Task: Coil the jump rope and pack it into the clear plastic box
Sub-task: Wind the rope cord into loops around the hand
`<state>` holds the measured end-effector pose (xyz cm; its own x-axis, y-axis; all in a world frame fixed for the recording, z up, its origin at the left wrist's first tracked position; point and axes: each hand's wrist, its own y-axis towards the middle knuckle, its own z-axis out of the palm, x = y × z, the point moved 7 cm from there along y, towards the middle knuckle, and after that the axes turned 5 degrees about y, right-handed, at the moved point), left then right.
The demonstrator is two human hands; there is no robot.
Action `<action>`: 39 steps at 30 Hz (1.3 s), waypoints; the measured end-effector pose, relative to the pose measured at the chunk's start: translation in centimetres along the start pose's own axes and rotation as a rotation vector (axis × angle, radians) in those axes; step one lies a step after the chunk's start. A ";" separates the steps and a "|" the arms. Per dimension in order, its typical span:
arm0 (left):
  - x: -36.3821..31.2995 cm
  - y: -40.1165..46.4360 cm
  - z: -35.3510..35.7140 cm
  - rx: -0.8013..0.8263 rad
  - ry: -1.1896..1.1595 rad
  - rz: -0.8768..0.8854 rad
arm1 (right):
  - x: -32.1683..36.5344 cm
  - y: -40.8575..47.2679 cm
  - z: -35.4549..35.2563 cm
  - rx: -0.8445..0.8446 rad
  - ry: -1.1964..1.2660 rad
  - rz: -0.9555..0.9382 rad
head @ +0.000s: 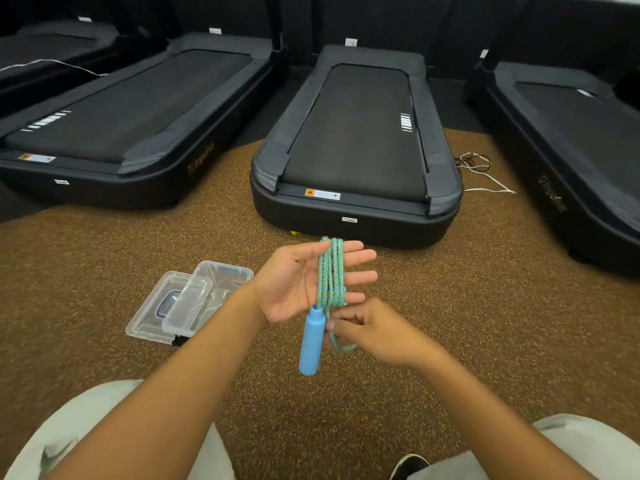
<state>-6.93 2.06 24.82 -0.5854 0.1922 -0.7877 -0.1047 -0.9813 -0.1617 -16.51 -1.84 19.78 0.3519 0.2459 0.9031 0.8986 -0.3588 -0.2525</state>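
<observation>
On the speckled floor to the left the clear plastic box waits open, while the flat, spread left hand carries the jump rope coils and the right hand pinches the loose end, likely winding next.

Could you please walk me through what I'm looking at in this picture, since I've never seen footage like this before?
There is no machine: a person wears a camera on the head, looking down at their own hands. The left hand is open, with a blue-green jump rope looped over its fingers and a blue handle hanging below. The right hand pinches the rope near that handle. On the brown floor lie a clear plastic box and its lid. Treadmills stand behind.
</observation>
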 end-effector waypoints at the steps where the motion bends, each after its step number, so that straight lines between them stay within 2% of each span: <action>1: -0.1 0.0 -0.1 -0.016 -0.007 0.010 | 0.3 -0.1 0.1 0.016 0.001 -0.010; 5: -0.8 -0.2 -0.7 -0.064 -0.024 0.055 | 1.5 -0.5 0.5 0.029 -0.004 -0.044; 9: -1.4 -0.6 -1.3 -0.100 -0.043 0.092 | 2.9 -1.1 1.2 0.037 -0.152 -0.079; 12: -1.6 -1.1 -1.6 -0.115 -0.030 0.100 | 4.9 -1.7 1.2 0.023 -0.158 -0.139; 19: -1.7 -1.6 -2.2 -0.140 -0.023 0.093 | 8.1 -2.6 -0.7 -0.090 -0.131 -0.257; 24: -1.7 -1.8 -2.1 -0.142 -0.031 0.095 | 9.7 -3.4 -1.8 -0.161 -0.227 -0.300; 28: -2.4 -2.1 -2.2 -0.144 -0.042 0.127 | 10.0 -4.1 -1.0 -0.008 -0.348 -0.268; 32: -3.1 -2.5 -2.4 -0.141 -0.083 0.151 | 9.2 -4.4 0.8 0.143 -0.612 -0.231; 34: -3.2 -2.7 -2.3 -0.128 -0.087 0.148 | 9.0 -4.4 1.0 0.157 -0.667 -0.217; 39: -2.8 -2.8 -2.3 -0.146 -0.054 0.123 | 9.9 -4.6 -0.6 0.100 -0.577 -0.221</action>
<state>-3.08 4.30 26.13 -0.6292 0.0660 -0.7744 0.0857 -0.9844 -0.1535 -17.34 1.67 30.11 0.2148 0.7614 0.6117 0.9767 -0.1650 -0.1375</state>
